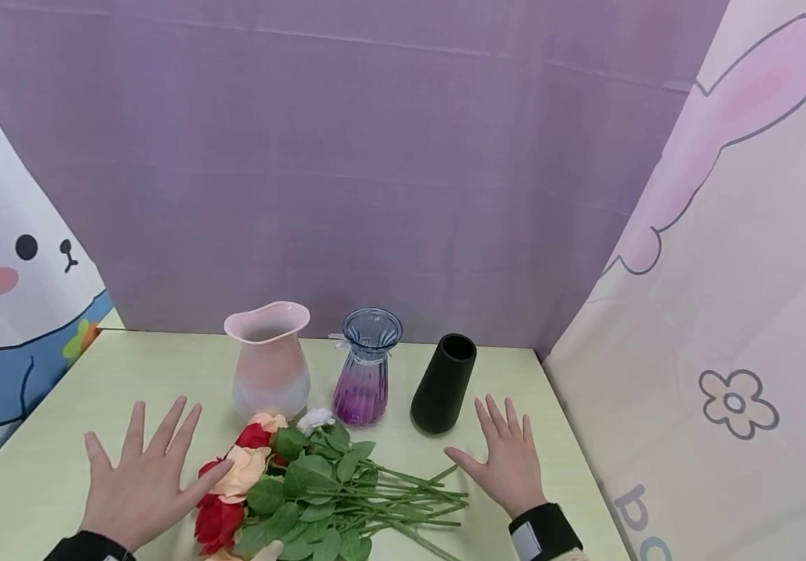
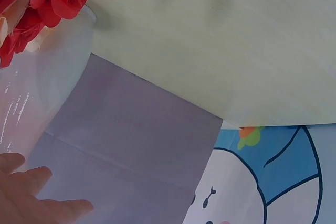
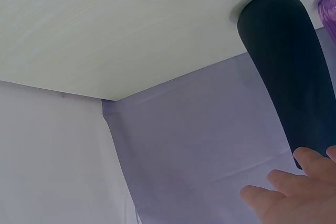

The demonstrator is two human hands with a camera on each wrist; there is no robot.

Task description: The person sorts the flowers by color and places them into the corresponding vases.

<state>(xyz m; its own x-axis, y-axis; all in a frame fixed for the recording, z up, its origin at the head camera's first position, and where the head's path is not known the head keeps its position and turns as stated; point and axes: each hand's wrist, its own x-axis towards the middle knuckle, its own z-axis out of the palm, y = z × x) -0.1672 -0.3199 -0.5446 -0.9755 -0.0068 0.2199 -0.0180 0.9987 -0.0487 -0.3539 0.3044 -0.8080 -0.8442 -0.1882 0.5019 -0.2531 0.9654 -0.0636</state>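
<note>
Bouquet (image 1: pixel 318 491): lies near the table's (image 1: pixel 59 436) front edge between both hands, blooms leftward, stems rightward. Left hand (image 1: pixel 139 479): flat, fingers spread, thumb touching a bloom (the nearer hand). Right hand (image 1: pixel 508 460): flat, spread, just beyond the stem tips. Behind: pink vase (image 1: pixel 269 362), purple vase (image 1: pixel 366 368), black vase (image 1: pixel 445 384); purple backdrop (image 1: pixel 374 156).

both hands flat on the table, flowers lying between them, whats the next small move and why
Probably the right hand should slide toward the stem ends and pinch one. Both hands lie open and hold nothing; the left hand only touches the blooms. The bunch lies flat on the table, stems pointing at the right hand, and the three vases, pink, purple and black, stand empty behind.
</note>
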